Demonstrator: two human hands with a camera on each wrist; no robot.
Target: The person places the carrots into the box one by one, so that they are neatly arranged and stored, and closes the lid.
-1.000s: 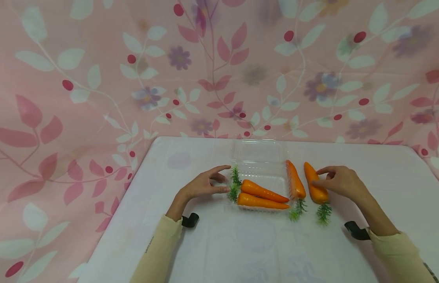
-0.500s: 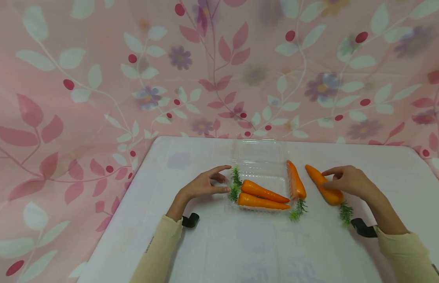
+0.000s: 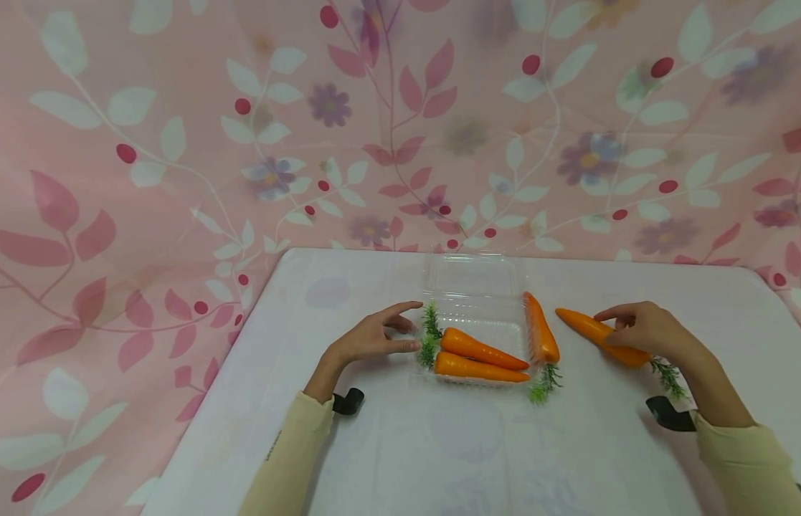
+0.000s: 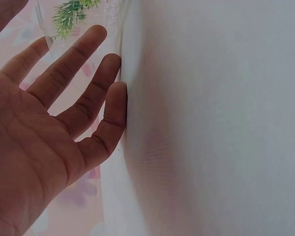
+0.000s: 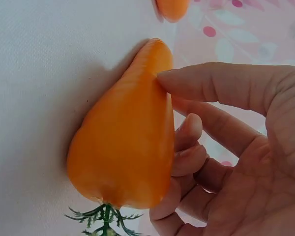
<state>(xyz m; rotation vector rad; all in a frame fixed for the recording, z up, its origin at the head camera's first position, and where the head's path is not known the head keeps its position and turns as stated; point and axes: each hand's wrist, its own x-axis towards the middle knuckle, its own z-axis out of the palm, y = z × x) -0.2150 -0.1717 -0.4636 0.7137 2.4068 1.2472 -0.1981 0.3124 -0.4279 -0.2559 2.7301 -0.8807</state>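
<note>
- The right hand (image 3: 645,331) grasps a carrot (image 3: 596,335) lying on the table (image 3: 387,444) towards its right edge, tip pointing at the box (image 3: 477,322).
- The left hand (image 3: 368,338) rests released beside the box's left side, fingers straight.
- Two carrots (image 3: 480,357) lie inside the box; another carrot (image 3: 541,331) lies along its right rim.

The carrot (image 5: 123,147) looks smooth, slightly glossy plastic, the container (image 3: 475,301) clear shiny plastic, the tablecloth (image 3: 439,444) matt white cloth.
</note>
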